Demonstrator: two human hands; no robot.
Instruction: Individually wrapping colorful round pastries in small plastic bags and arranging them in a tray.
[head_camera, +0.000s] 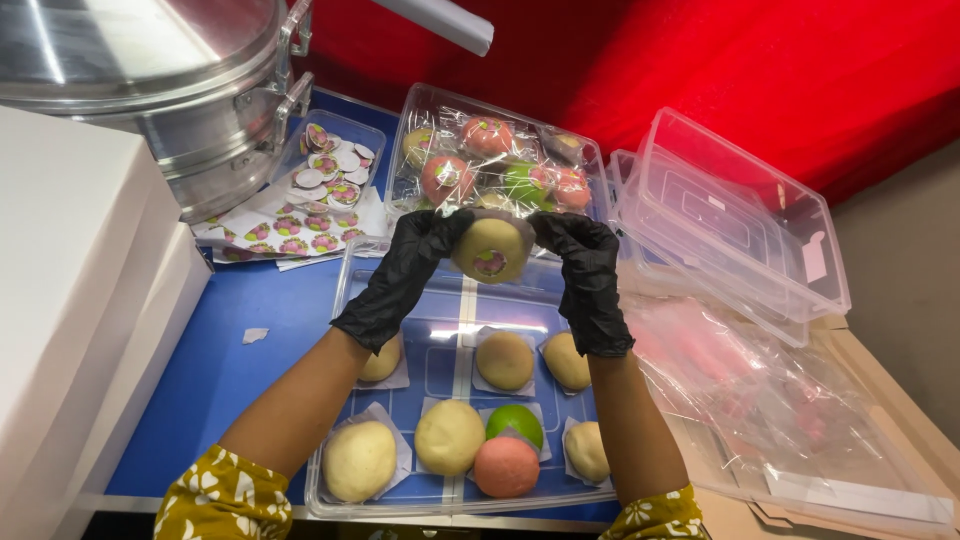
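Observation:
Both my hands wear black gloves and together hold up a pale yellow bun (491, 247) wrapped in clear film, with a round flower sticker on its front. My left hand (405, 270) grips its left side, my right hand (587, 272) its right side. Below them a clear shallow tray (340, 300) holds several unwrapped buns on paper squares: pale yellow ones, a green one (516, 421) and a pink one (505, 466). Behind the held bun a clear box (415, 120) holds several wrapped buns in pink, green and yellow.
A small clear tub of round stickers (335, 165) and sticker sheets (285, 235) lie at the back left, beside a stacked metal steamer (190, 110). White boxes (70, 260) stand at the left. Empty clear containers (730, 220) and plastic film (780, 400) sit at the right.

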